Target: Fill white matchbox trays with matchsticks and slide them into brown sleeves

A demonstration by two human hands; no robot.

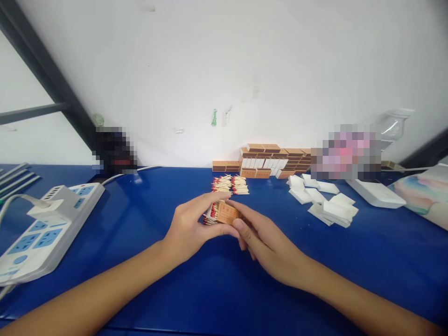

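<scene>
Broadly, a pale wall (196, 74) fills the far side, and a blue table (140, 284) spreads from it to the near edge. On the left lies a long white power strip (68, 219), with a white plug adapter (52, 205) seated on it. Far and just right of the middle, a stack of brown matchboxes (297, 159) stands by the wall, white pieces showing among the brown ones. To the right of the stack, loose white box pieces (338, 210) lie scattered, some overlapping. Near the middle, both hands meet at one brown matchbox (228, 213) — tilted, its open end to the left. The left hand (189, 228) curves round it, thumb on the near side and fingers on the far side; the right hand (271, 242) pinches its right end, thumb on the near side, the other fingertips partly hidden. Just beyond the hands, two small piles of loose matches (240, 185) lie side by side — and smallest of all, red match heads (214, 210) show at the matchbox's open end.
</scene>
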